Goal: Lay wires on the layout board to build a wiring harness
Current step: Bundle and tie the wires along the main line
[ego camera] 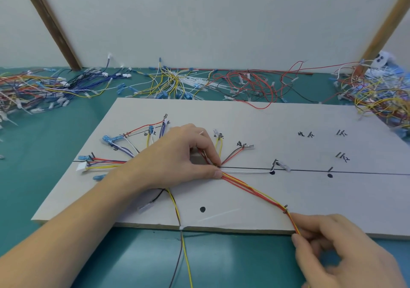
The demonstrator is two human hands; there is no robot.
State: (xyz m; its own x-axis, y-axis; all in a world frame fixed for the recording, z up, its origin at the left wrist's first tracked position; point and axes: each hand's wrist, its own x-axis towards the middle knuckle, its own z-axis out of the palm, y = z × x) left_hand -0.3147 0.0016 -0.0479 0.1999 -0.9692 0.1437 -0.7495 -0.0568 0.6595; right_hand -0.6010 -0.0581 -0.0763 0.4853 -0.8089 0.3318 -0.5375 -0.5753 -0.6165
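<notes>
Green tabletop (93,121); both hands seemingly pinch wires (255,190).

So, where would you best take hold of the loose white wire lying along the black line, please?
Pinch the white wire at its bare straight middle, coming from above and the near side. That stretch lies flat and free on the board. Its left end is under the left hand, and its right end hooks round a pin, so both ends are crowded.
</notes>
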